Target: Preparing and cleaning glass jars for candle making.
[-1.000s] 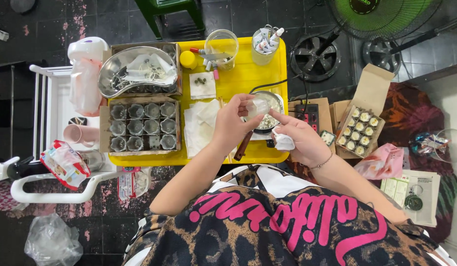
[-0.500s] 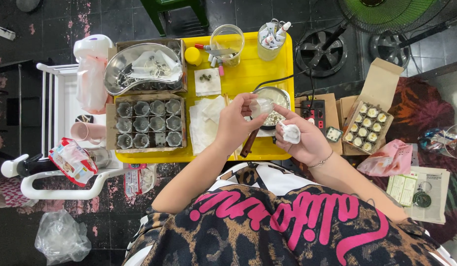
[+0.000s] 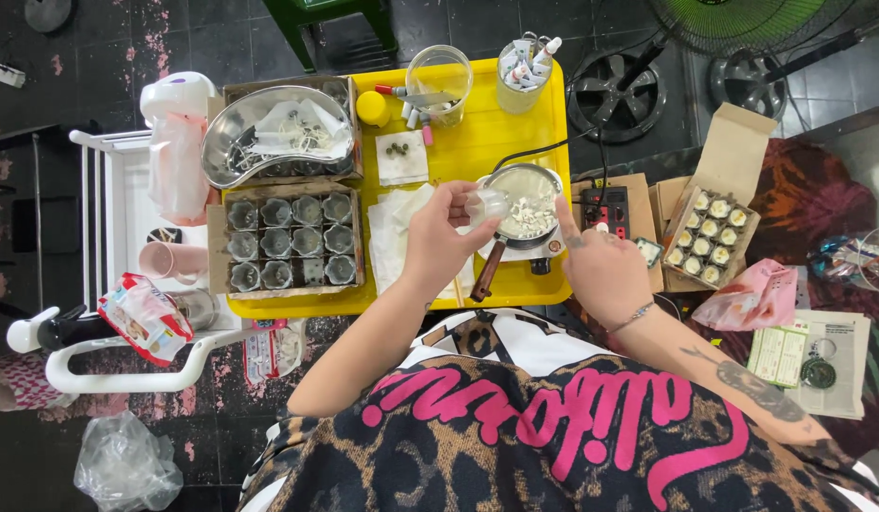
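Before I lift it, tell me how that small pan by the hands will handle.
The pan looks thin metal, so probably light. Its long handle juts toward the person, so a nudge may swing or tip it. It holds white bits and sits on a small base, so it could slide off; lift it level.

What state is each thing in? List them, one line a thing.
Left hand: holds a small clear cup, tipped over the pan.
Small clear cup: held, tilted.
Right hand: holds nothing, beside the pan.
Small pan: on a hot plate, white bits inside.
Box of jars: open, jars upright, unlidded.
Carton of candles: flap open, filled.
Steel basin: upright, holding paper and wicks.
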